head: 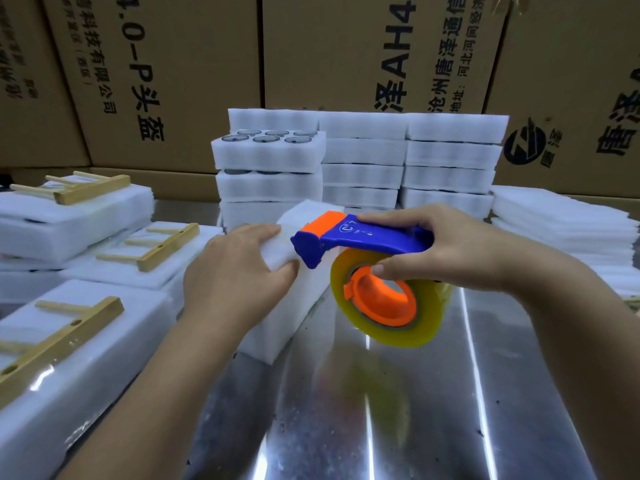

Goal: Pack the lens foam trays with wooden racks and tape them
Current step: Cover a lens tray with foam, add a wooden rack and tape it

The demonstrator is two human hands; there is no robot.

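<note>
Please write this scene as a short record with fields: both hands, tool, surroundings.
left hand: grips the foam pack on the metal table
right hand: holds the tape dispenser, its head against the pack's top edge
left side: other packs with wooden racks on top
behind: stacked foam trays, cardboard boxes

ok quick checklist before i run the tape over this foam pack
1. Left hand holds the foam pack steady: ok.
2. Right hand grips the tape dispenser: ok.
3. Dispenser head against the pack's upper edge: ok.
4. Tape end stuck to the foam: cannot tell.
5. What is inside this pack: cannot tell.
6. Tape left on the roll: ok.
</note>
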